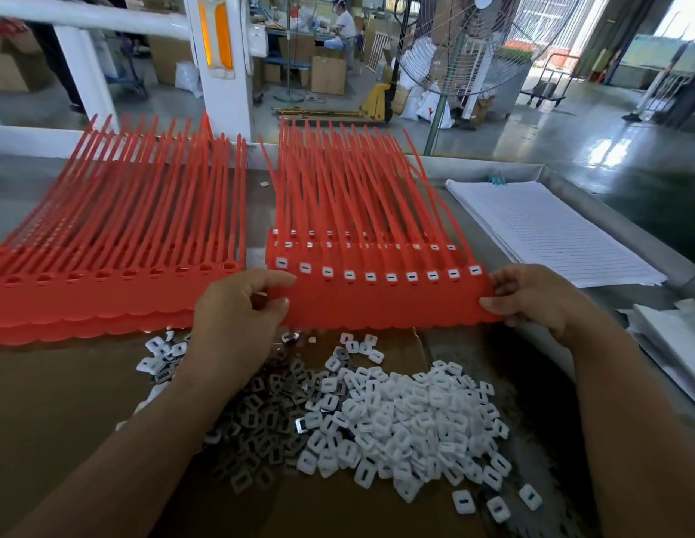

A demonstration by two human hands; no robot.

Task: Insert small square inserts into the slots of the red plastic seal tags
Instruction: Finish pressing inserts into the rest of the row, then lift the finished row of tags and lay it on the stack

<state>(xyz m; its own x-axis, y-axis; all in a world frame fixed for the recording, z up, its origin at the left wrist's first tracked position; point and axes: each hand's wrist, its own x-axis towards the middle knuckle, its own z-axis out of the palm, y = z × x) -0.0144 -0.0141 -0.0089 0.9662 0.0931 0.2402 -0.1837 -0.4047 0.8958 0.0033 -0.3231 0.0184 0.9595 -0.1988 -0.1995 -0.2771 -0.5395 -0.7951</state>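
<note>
Left grip (241,304) & right grip (532,297) each pinch one end of the top tag strip (384,300), over the right-hand stack (274,252). All its slots look filled w/ white inserts (370,276), so this strip's done, I'd say. Next: set it down square, then pull an empty strip from the left stack (105,293); loose inserts (408,413) lie near me on the desk (23,196).

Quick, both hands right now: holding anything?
Left hand: pinching the left end of the filled red tag strip.
Right hand: pinching the right end of the same strip.
</note>
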